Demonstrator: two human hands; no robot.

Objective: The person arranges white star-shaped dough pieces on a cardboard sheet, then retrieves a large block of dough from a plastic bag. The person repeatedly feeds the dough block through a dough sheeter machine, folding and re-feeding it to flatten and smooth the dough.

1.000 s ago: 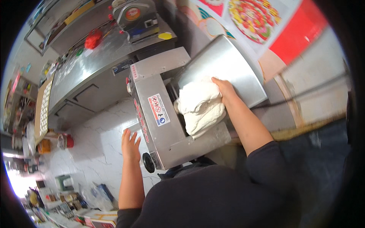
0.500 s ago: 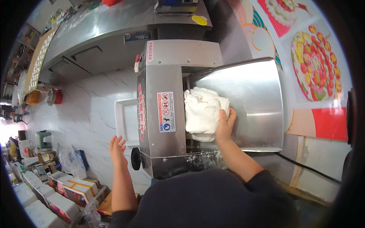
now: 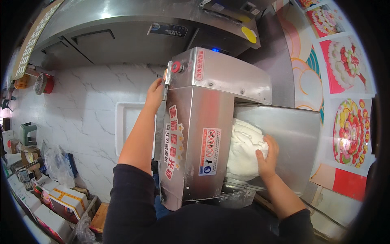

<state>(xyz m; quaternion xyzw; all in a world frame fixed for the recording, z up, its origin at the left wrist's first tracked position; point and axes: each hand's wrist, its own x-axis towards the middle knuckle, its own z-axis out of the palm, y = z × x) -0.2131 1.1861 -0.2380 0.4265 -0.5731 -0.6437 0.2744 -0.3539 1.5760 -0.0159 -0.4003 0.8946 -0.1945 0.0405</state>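
A thick white slab of dough (image 3: 245, 150) lies at the feed opening of a steel dough-rolling machine (image 3: 195, 134), on the inner end of its sloping metal tray (image 3: 292, 134). My right hand (image 3: 268, 157) cups the dough's right edge, thumb on top and fingers bent along the side. At the machine's far left corner, my left hand (image 3: 154, 94) reaches up to a small control box (image 3: 166, 81) on the side. Its fingertips are mostly hidden there, so their grip cannot be made out. Close by is a round red button (image 3: 177, 67).
A white plastic tub (image 3: 122, 130) stands on the floor left of the machine. Beyond it runs a steel counter (image 3: 122, 36) with cabinet doors. Boxes (image 3: 67, 199) and plastic bags (image 3: 59, 164) are piled at lower left. A wall with cake pictures (image 3: 351, 130) borders the right.
My left hand has gone from hanging beside the machine's near left end up to the control box. The right hand remains at the dough, which sits closer to the opening. The view has shifted.
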